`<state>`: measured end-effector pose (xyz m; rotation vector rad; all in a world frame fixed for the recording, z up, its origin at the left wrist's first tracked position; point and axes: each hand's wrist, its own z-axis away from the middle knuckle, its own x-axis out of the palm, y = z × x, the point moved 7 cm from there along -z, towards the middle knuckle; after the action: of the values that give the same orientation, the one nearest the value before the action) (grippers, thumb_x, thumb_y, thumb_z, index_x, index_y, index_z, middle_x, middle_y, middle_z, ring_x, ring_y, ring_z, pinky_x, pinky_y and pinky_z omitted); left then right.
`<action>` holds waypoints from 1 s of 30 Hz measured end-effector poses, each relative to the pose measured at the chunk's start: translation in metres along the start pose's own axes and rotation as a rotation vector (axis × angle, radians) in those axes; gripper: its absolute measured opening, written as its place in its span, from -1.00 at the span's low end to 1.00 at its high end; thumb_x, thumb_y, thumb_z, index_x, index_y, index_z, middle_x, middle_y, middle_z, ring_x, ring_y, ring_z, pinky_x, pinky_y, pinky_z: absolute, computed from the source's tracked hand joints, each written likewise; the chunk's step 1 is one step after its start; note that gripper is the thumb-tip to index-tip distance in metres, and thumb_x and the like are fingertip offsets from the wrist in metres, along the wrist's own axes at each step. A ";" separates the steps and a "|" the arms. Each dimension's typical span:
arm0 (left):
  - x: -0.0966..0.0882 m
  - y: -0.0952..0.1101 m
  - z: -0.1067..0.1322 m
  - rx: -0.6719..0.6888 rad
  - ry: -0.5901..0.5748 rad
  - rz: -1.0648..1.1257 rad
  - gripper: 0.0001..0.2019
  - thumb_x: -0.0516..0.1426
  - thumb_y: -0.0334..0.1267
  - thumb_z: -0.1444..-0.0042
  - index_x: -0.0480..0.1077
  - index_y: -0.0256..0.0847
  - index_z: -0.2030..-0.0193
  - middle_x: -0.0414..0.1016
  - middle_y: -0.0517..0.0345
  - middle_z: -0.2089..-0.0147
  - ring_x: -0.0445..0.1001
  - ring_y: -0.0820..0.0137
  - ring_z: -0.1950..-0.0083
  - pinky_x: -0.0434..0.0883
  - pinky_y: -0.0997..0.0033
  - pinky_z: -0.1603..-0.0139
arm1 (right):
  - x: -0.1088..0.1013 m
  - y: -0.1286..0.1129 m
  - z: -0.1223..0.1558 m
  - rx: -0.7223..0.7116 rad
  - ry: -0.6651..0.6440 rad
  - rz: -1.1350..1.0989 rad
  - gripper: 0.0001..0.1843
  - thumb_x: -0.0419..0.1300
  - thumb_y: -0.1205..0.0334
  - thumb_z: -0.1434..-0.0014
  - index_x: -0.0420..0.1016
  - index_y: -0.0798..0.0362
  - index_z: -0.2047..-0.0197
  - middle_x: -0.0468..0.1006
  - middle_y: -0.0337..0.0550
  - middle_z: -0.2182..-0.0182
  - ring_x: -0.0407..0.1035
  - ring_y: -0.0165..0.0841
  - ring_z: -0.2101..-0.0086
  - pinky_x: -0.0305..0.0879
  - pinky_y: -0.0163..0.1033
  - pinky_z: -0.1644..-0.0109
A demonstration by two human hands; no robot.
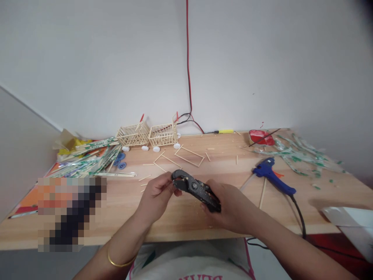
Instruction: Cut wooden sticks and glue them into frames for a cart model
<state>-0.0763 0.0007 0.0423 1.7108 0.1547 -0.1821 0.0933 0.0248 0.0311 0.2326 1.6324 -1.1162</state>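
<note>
My right hand [230,200] is wrapped around the handles of a black hand cutter [194,186], whose curved jaw points up and left. At that jaw, the fingers of my left hand [157,194] are pinched together; what they hold is too small or hidden to make out. Just beyond the cutter, two rectangular frames of thin wooden sticks lie flat, one on the left [163,160] and one on the right [189,155]. Short cut sticks [145,177] are scattered beside my left hand.
Two small stick carts [134,134] with white wheels stand near the wall. Packaged sticks [96,155] and blue wheels [121,165] lie left. A blue glue gun [275,177] with a cord, a red packet [260,138] and torn wrappers [303,155] occupy the right.
</note>
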 end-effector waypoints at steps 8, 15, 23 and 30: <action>0.004 -0.007 0.003 -0.027 0.005 0.008 -0.79 0.05 -0.23 -0.17 0.41 -0.26 0.41 0.40 0.16 0.46 0.38 0.42 0.35 0.30 0.43 0.26 | 0.009 0.008 0.000 0.007 -0.030 0.136 -0.84 0.11 0.15 -0.04 0.22 0.04 0.35 0.46 -0.17 0.51 0.32 -0.34 0.51 -0.14 -0.31 0.50; 0.009 -0.021 0.000 -0.077 -0.002 0.056 -0.81 0.05 -0.23 -0.16 0.41 -0.28 0.37 0.40 0.18 0.48 0.37 0.45 0.38 0.30 0.45 0.26 | 0.018 0.017 -0.004 0.005 -0.042 0.206 -0.85 0.10 0.20 -0.01 0.25 0.06 0.33 0.50 -0.14 0.48 0.38 -0.31 0.48 -0.12 -0.30 0.50; 0.013 -0.025 -0.005 -0.078 -0.015 0.021 -0.82 0.05 -0.24 -0.16 0.41 -0.27 0.34 0.40 0.19 0.49 0.36 0.46 0.39 0.29 0.47 0.27 | 0.015 0.024 -0.015 -0.013 -0.059 0.377 -0.80 0.08 0.16 -0.04 0.32 0.09 0.28 0.53 -0.07 0.41 0.40 -0.24 0.39 -0.01 -0.28 0.43; 0.008 -0.026 -0.008 -0.052 0.037 -0.053 -0.81 0.04 -0.26 -0.13 0.40 -0.26 0.41 0.39 0.21 0.51 0.36 0.46 0.41 0.30 0.49 0.30 | 0.013 0.020 -0.023 -0.110 -0.088 0.338 -0.76 0.09 0.13 -0.03 0.33 0.10 0.25 0.53 -0.04 0.32 0.40 -0.23 0.32 0.10 -0.27 0.34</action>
<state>-0.0737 0.0126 0.0164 1.6604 0.2298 -0.1842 0.0862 0.0479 0.0091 0.3680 1.5041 -0.7676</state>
